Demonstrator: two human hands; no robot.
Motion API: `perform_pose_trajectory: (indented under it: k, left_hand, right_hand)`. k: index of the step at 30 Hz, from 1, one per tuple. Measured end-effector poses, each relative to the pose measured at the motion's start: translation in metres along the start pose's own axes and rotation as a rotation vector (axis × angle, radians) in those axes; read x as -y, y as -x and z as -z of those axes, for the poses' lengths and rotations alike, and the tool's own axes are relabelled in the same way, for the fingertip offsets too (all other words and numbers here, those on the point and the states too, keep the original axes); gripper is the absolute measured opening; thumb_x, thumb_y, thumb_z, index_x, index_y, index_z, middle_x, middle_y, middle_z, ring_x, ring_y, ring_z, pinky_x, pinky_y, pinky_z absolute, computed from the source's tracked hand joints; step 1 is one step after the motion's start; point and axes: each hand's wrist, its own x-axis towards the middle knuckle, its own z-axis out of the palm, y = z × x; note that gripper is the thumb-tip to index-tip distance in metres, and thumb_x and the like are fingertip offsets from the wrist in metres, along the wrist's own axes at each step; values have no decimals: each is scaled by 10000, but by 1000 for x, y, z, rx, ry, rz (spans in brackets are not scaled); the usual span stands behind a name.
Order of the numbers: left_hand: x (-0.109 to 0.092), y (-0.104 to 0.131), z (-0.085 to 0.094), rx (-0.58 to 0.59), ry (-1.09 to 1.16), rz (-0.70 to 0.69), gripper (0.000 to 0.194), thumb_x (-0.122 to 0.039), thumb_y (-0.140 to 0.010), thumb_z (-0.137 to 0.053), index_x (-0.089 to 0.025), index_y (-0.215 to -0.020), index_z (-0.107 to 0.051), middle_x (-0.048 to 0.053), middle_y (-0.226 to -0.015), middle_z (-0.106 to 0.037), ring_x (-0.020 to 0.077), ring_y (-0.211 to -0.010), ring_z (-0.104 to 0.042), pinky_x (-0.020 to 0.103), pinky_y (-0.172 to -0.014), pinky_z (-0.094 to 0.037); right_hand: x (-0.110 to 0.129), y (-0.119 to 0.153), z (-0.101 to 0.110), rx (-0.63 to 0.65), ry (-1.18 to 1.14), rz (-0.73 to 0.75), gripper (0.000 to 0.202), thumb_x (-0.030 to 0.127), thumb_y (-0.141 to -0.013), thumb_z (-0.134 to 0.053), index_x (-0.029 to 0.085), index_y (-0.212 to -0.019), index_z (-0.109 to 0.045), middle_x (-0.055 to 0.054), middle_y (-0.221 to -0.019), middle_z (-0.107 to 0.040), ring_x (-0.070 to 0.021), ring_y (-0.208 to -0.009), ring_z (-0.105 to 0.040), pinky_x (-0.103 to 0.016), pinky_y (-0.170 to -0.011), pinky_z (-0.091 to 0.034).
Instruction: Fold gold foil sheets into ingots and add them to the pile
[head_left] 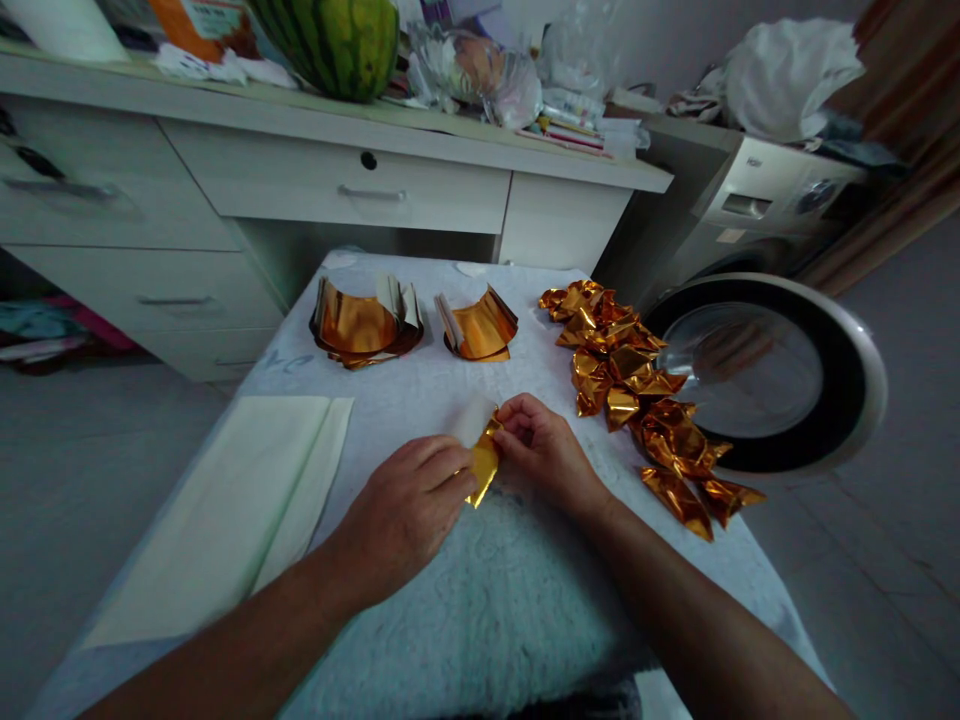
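Observation:
A small piece of gold foil paper (486, 462) with a whitish, blurred part at its top is between my hands, above the cloth-covered table. My left hand (420, 500) pinches its left side. At its upper right edge, my right hand (541, 445) grips it between thumb and fingers. To the right lies a heap of folded gold foil pieces (622, 365). Beyond my hands sit two curled stacks of foil sheets, a larger stack (356, 322) on the left and a smaller stack (482, 325) beside it.
Pale folded paper sheets (217, 500) lie on the table's left side. A white drawer desk (435, 185) stands behind, bearing a watermelon (330, 40) and plastic bags. At right, the open round door (862, 375) of a washing machine (757, 190) reaches close to the table edge.

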Motion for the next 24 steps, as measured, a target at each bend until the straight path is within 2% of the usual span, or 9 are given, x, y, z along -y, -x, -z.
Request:
perform_pose_trajectory:
  k: [4, 9, 12, 14, 19, 24]
  left_hand:
    - [-2, 1, -5, 69, 93, 19, 175, -82, -913, -494, -183, -921, -637, 60, -952, -681, 210, -929, -641, 381, -842, -560]
    - [-3, 2, -5, 111, 112, 56, 254, -61, -880, -490, -188, -1047, -633, 82, -1056, -685, 224, -999, -649, 399, -887, -565]
    - [-2, 2, -6, 107, 100, 37, 382, -39, -850, -492, -186, -1186, -597, 99, -1183, -668, 242, -1117, -618, 428, -970, -536]
    - [-2, 2, -6, 100, 100, 15, 403, -35, -847, -483, -183, -1203, -598, 95, -1177, -680, 240, -1116, -625, 433, -975, -537]
    - [-4, -1, -4, 94, 65, -13, 228, -96, -910, -468, -161, -999, -667, 86, -968, -727, 237, -921, -689, 423, -818, -592]
    - [-5, 2, -3, 54, 155, 70, 182, -123, -890, -518, -204, -904, -680, 41, -853, -707, 201, -844, -690, 361, -774, -590]
  right_hand:
    - [2, 1, -1, -18, 352, 111, 94, 138, -823, -614, 208, -882, -595, 26, -691, -604, -149, -709, -533, -285, -694, -390]
    - [2, 0, 0, 18, 556, 210, 107, 82, -815, -618, 182, -815, -656, -19, -753, -624, -175, -773, -518, -327, -777, -367]
    - [0, -1, 0, 39, 575, 242, 125, 77, -828, -618, 184, -823, -681, -43, -832, -629, -193, -854, -530, -332, -803, -370]
    - [-1, -1, 0, 68, 547, 280, 158, 54, -834, -604, 188, -822, -687, -44, -855, -632, -191, -875, -540, -329, -821, -382]
    - [-4, -1, 1, 172, 469, 367, 255, -22, -819, -531, 187, -815, -678, -33, -859, -644, -169, -870, -558, -305, -833, -406]
    - [6, 4, 7, 258, 488, 399, 261, -25, -763, -496, 177, -834, -645, -39, -866, -625, -178, -857, -537, -314, -822, -404]
